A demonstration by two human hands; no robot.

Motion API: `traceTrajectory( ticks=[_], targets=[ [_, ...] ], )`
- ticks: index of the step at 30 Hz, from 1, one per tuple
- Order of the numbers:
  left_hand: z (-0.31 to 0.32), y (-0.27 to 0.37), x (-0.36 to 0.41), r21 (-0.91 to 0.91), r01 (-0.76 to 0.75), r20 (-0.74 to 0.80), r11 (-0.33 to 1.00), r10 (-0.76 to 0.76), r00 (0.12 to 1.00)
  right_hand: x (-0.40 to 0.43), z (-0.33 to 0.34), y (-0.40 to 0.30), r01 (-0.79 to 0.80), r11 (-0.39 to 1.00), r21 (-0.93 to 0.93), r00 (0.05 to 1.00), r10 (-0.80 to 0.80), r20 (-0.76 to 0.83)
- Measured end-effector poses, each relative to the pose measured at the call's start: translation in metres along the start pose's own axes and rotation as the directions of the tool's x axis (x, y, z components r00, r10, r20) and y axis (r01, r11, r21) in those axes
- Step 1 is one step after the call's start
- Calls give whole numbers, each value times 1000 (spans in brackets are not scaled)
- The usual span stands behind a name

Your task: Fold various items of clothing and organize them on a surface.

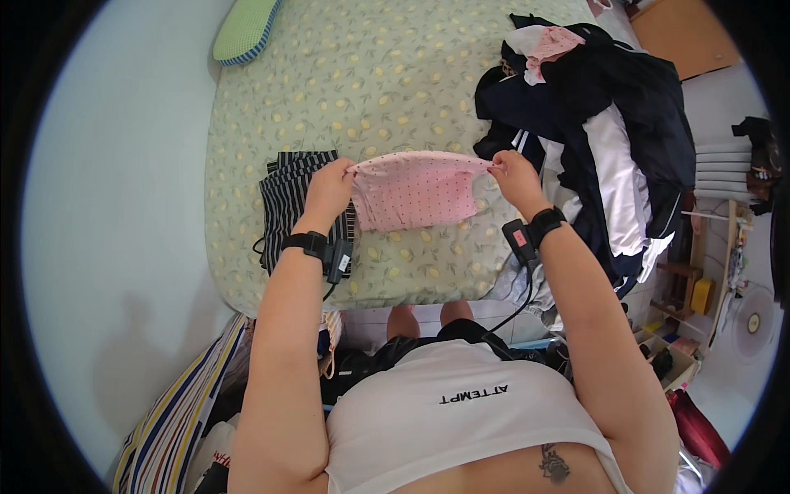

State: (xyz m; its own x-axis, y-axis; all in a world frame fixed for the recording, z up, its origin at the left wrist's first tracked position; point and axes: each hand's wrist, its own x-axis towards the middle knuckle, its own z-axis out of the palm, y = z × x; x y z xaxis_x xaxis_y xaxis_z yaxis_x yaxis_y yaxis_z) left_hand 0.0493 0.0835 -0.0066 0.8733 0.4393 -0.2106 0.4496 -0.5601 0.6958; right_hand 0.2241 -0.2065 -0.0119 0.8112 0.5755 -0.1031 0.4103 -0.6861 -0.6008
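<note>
A pink dotted cloth garment (419, 191) is stretched between my two hands above the bed. My left hand (330, 188) pinches its left upper corner, and my right hand (517, 179) pinches the right upper corner. The garment's lower part hangs down or rests on the lemon-print bedsheet (382, 105); which of these I cannot tell. Black-and-white striped clothing (287, 207), folded, lies on the bed at the left, partly hidden behind my left hand and wrist. A band with a small cabled device sits on each of my wrists.
A large heap of dark and white clothes (574, 117) covers the bed's right side, with a pink-and-white piece (549, 49) on top. A green pillow (247, 31) lies at the far left, beside the wall (123, 154). A striped cloth (179, 414) is at the lower left, a fan (753, 323) at the right.
</note>
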Motion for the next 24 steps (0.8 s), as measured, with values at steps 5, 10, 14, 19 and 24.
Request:
traceTrajectory(
  ticks=[5, 10, 14, 19, 24],
  targets=[
    [29, -27, -18, 242, -393, -11, 887, 407, 913, -25, 18, 21, 208, 963, -172, 977, -212, -4],
    [54, -70, -52, 344, -515, 133, 786, 502, 855, -73, 41, 60, 208, 935, -286, 963, -145, 227],
    [72, -80, -63, 351, -384, 149, 854, 354, 923, -86, 69, 71, -107, 986, -129, 965, 135, 227],
    [64, -51, -65, 259, -335, 164, 906, 300, 940, -77, 93, 82, -365, 875, 317, 922, 293, 254],
    [29, -18, -82, 223, -217, 389, 950, 117, 914, -65, 56, 57, -682, 619, 389, 711, 438, 550]
  ],
)
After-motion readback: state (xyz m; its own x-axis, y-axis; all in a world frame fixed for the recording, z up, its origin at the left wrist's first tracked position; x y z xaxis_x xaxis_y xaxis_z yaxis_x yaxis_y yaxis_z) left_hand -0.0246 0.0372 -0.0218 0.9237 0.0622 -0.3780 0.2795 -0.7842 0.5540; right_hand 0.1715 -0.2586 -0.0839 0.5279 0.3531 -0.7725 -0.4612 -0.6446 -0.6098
